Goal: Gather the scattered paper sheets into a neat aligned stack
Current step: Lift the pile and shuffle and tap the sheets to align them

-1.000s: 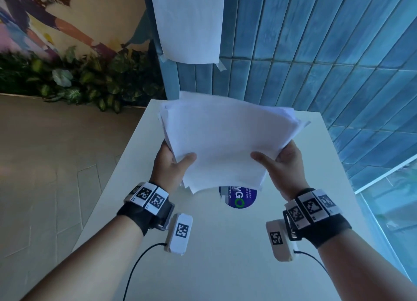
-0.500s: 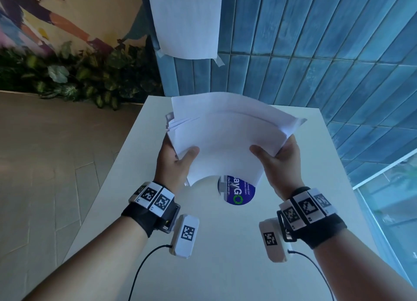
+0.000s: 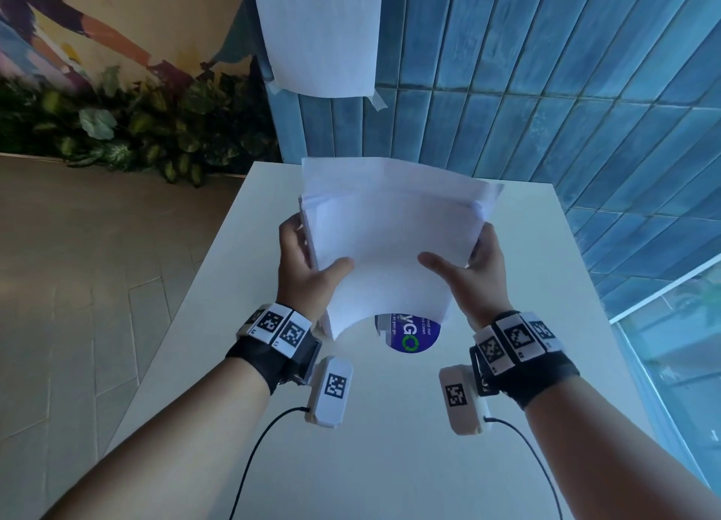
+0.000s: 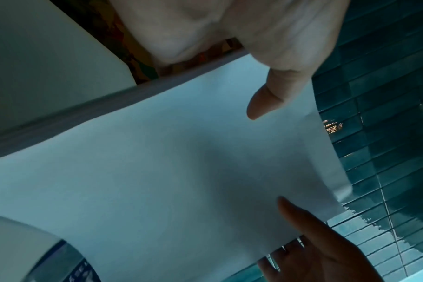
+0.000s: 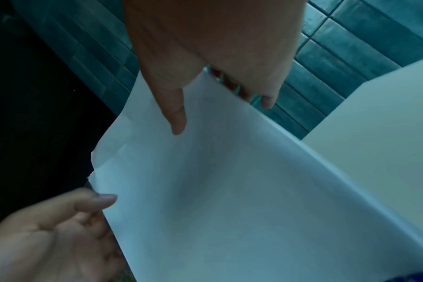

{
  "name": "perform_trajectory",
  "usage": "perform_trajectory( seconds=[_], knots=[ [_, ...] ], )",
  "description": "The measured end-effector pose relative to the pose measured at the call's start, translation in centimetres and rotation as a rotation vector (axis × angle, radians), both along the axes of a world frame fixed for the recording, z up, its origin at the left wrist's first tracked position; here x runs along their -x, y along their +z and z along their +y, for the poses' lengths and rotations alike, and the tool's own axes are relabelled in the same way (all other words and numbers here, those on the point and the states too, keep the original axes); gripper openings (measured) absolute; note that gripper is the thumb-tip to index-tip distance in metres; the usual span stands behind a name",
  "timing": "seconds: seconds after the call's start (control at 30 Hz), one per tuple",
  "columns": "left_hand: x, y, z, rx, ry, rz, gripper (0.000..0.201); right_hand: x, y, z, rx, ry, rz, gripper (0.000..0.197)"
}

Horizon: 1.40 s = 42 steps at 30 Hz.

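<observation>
A stack of white paper sheets (image 3: 394,238) hangs above the white table (image 3: 390,441), bowed and a little fanned at its far edges. My left hand (image 3: 312,256) grips its left edge, thumb on top and fingers beneath. My right hand (image 3: 470,270) pinches the right edge the same way. In the left wrist view the sheets (image 4: 181,171) fill the frame under my left thumb (image 4: 273,95), and the right hand (image 4: 326,248) shows at the far side. The right wrist view shows the sheets (image 5: 229,190) under my right thumb (image 5: 176,110), with the left hand (image 5: 48,229) opposite.
A round blue sticker (image 3: 409,334) lies on the table under the stack. A single white sheet (image 3: 320,32) is taped to the blue tiled wall (image 3: 546,90) behind the table. Plants (image 3: 136,129) line the floor at the left; a glass pane (image 3: 682,363) runs along the right.
My hands have moved closer together and a little forward. The sheets have slid into a narrower bundle with less overhang at the right and left.
</observation>
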<state>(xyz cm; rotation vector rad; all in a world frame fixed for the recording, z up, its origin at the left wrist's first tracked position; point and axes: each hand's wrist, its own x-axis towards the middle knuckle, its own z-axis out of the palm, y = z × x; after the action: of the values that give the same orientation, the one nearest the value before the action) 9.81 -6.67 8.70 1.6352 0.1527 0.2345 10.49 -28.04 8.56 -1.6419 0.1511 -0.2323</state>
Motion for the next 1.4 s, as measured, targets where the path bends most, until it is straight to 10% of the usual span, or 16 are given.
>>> perform_trajectory(
  seconds=[0.67,0.9,1.4],
  knots=[
    [-0.3,-1.3,-0.1,-0.076,-0.01,0.018,0.054,-0.4,-0.8,-1.0,-0.039,0.111,0.033,0.055],
    [-0.5,-1.8,-0.2,-0.094,0.022,0.057,0.031,-0.1,-0.7,-0.7,0.042,0.018,0.029,0.019],
    [0.7,0.9,0.0,-0.06,-0.019,-0.006,0.053,2.2,1.0,-0.2,-0.007,-0.052,-0.017,0.049]
  ],
)
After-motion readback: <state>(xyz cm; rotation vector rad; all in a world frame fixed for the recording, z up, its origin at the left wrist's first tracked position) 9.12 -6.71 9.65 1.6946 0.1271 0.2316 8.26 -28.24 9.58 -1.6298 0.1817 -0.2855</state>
